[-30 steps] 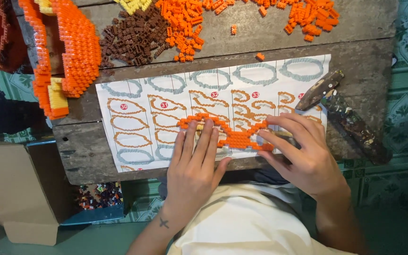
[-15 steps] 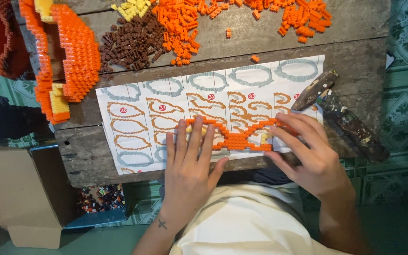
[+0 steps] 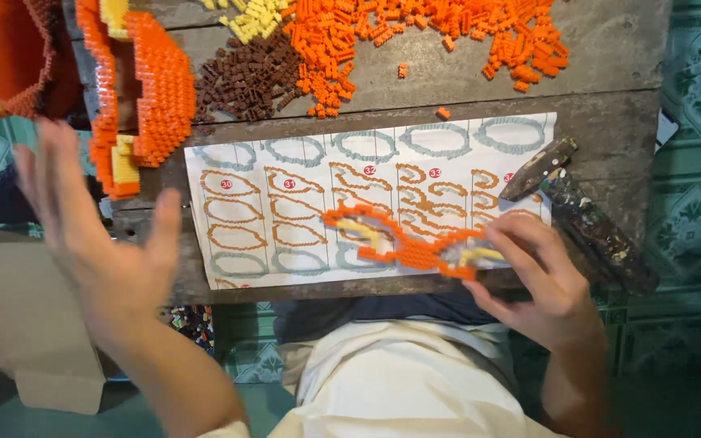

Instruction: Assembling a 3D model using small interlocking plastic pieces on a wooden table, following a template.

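Brick layer (image 3: 403, 243): a thin, curvy orange outline of small bricks with some yellow inside, lying on the lower right part of the paper template (image 3: 285, 203), near its bottom edge. Looks light but fragile; one brick deep, narrow necks between loops, likely to snap if lifted by one end. Better to support it flat from both ends or slide it than pinch the middle.

Right hand (image 3: 541, 284): fingers spread, tips pressing on the right end of the brick layer, not closed around it. Left hand (image 3: 95, 235): open, fingers apart, raised off to the left of the template, holding nothing; blurred.

Hammer (image 3: 586, 211): just right of the template, head overlapping its right edge, close to the right hand's fingers, so little room on that side.

Above the template: loose orange bricks (image 3: 415, 32), brown bricks (image 3: 245, 77), a few yellow bricks (image 3: 253, 16). Upper left of template: tall stacked orange model (image 3: 144, 89). All on a worn wooden table (image 3: 610, 73).
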